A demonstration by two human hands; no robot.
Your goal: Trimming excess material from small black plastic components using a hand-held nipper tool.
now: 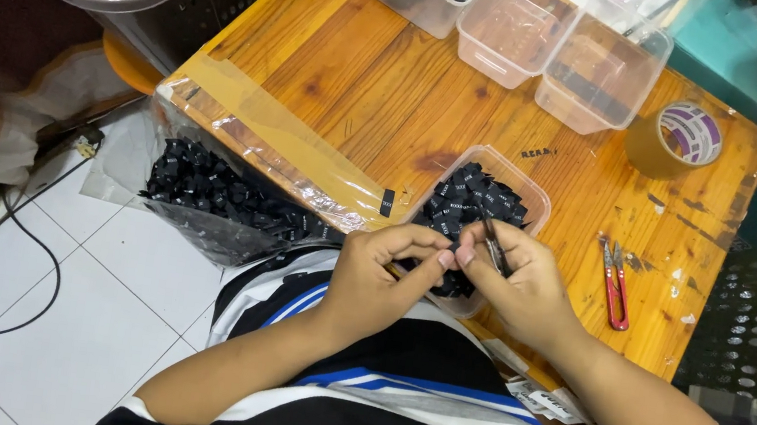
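Both hands meet at the near edge of the wooden table (394,98), fingertips almost touching. The left hand (377,276) has its thumb and forefinger pinched together toward the right, the other fingers curled loosely under; whatever it pinches is too small to make out, hidden between the fingertips. The right hand (521,290) is closed around a slim pair of metal snips (494,247), whose blades poke up just above its forefinger and thumb; the handle is buried in the palm. Directly behind and partly beneath the fingers sits a clear plastic tub (536,196) holding a heap of small black fabric labels (475,204); its near rim is covered by the knuckles. Just right of the right hand lies a second pair of red-handled snips (615,285), flat on the wood and not touching it. Left of the left hand a clear plastic bag (206,190) full of more black labels hangs off the table edge. Well beyond the fingers stand three clear containers (510,25), cut off by the top of the frame, and a roll of brown tape (676,137) far to the right.
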